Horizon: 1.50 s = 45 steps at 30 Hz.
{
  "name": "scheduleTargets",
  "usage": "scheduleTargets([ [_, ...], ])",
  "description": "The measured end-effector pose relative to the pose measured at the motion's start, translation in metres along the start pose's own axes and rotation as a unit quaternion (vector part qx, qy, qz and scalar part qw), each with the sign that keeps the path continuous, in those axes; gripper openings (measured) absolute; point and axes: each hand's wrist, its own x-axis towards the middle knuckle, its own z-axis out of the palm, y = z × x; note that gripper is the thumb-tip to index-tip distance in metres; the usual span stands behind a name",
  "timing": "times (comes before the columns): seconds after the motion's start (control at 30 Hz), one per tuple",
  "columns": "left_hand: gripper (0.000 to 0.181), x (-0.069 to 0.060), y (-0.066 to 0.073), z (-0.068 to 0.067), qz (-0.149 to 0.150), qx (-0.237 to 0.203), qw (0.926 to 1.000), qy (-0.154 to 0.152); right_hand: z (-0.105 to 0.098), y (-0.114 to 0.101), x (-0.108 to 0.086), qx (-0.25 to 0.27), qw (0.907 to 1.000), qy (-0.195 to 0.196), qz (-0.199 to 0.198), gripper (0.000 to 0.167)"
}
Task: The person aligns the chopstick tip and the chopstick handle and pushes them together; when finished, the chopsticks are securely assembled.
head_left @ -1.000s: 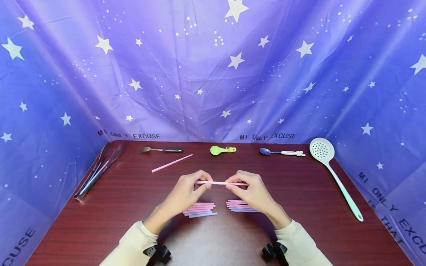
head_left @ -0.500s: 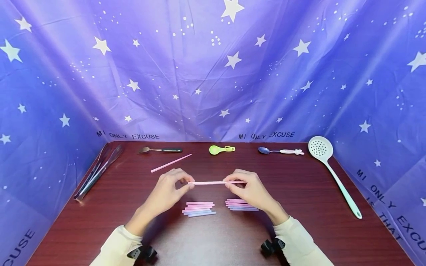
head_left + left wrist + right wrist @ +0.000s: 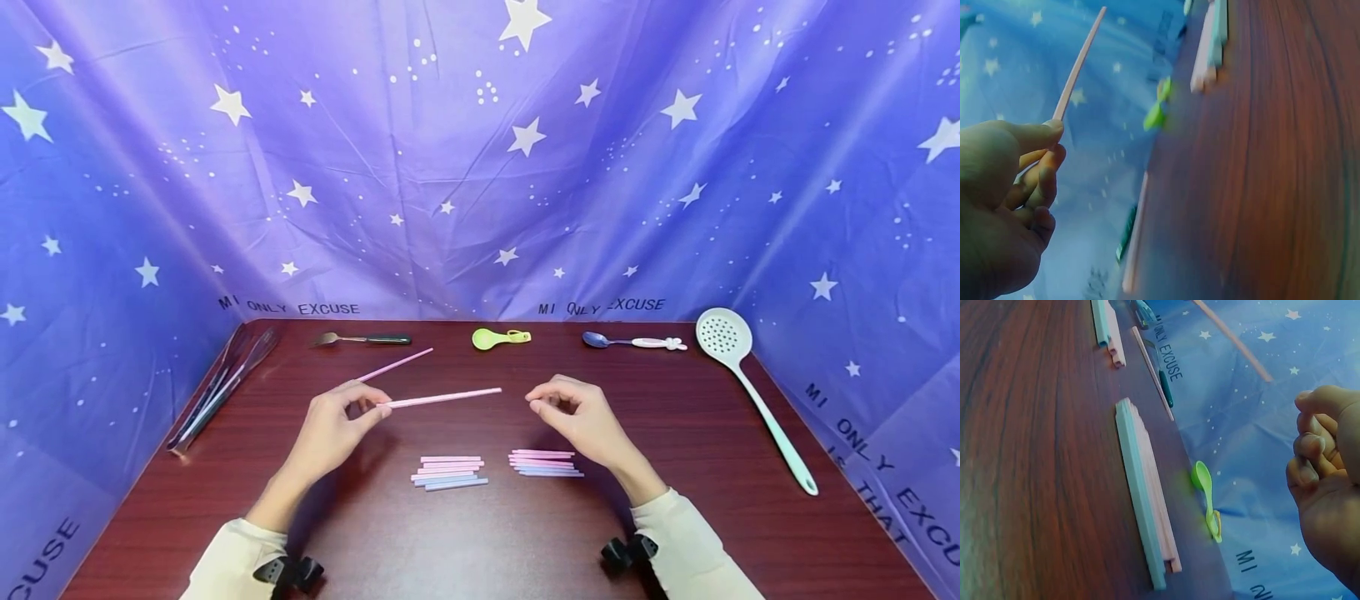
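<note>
Left hand (image 3: 330, 427) held above the surface, thumb and forefinger pinched. Right hand (image 3: 576, 414) apart from it — fingers loosely curled, thumb near the fingertips. Both forearms (image 3: 276, 496) angle inward.

Right hand (image 3: 1329, 469), fingers loosely curled, just apart from a slanted pink straw (image 3: 1234, 340) (green spoon (image 3: 1201, 476) lower in view).

The straws (image 3: 446, 397) are pink or pale blue, the purple cloth (image 3: 450, 158) white-starred.
</note>
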Motion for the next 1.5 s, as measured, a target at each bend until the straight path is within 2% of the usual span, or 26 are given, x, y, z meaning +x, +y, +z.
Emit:
scheduleTargets([
  [0.13, 0.012, 0.002, -0.025, -0.001, -0.044, 0.026, 0.9985, 0.021, -0.005, 0.006, -0.006, -0.016, 0.9996, -0.016, 0.016, 0.013],
  [0.3, 0.007, 0.0, -0.055, -0.006, -0.094, 0.067, 0.9925, 0.039, -0.004, 0.016, -0.016, -0.025, 0.9971, -0.059, 0.042, 0.007],
  [0.43, 0.007, 0.0, -0.068, -0.008, -0.106, 0.083, 0.9897, 0.048, -0.002, 0.024, -0.022, -0.04, 0.9938, -0.09, 0.052, 0.005],
  [0.6, 0.006, 0.0, -0.078, -0.004, -0.116, 0.094, 0.988, 0.04, -0.003, 0.03, -0.032, -0.052, 0.9903, -0.11, 0.067, 0.008],
  [0.77, 0.005, -0.003, -0.084, -0.002, -0.14, 0.1, 0.9841, 0.045, 0.0, 0.034, -0.035, -0.045, 0.9881, -0.126, 0.077, 0.009],
  [0.93, 0.005, -0.001, -0.086, 0.004, -0.139, 0.094, 0.9847, 0.049, 0.001, 0.037, -0.036, -0.048, 0.9881, -0.123, 0.079, 0.009],
  [1.2, 0.009, -0.001, -0.086, 0.009, -0.163, 0.108, 0.9793, 0.053, 0.006, 0.041, -0.038, -0.073, 0.9872, -0.131, 0.055, 0.012],
  [1.5, 0.008, 0.007, -0.084, 0.01, -0.195, 0.11, 0.9742, 0.027, 0.005, 0.038, -0.037, -0.089, 0.9868, -0.128, 0.044, 0.015],
])
